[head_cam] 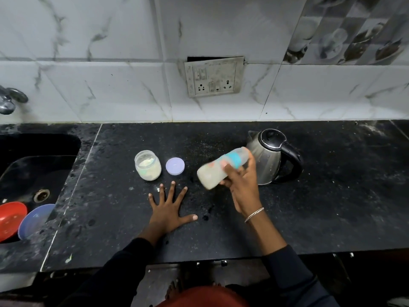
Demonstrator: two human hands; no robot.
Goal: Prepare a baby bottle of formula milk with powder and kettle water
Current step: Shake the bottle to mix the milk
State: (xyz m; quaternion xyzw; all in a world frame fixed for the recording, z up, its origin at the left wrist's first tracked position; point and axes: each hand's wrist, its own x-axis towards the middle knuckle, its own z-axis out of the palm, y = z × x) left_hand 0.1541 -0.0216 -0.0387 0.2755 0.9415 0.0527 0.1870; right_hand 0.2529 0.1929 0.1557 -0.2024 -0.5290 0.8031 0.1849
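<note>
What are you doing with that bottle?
The right hand holds a baby bottle tipped sideways; it looks blurred, probably from shaking, and milky inside. The left hand lies flat on the black counter. The powder jar stands open, its lid beside it, the kettle behind the bottle.

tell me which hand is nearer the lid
Left. The left hand lies flat on the counter just below the lid, not touching it. The right hand is off to the lid's right, holding the bottle.
</note>
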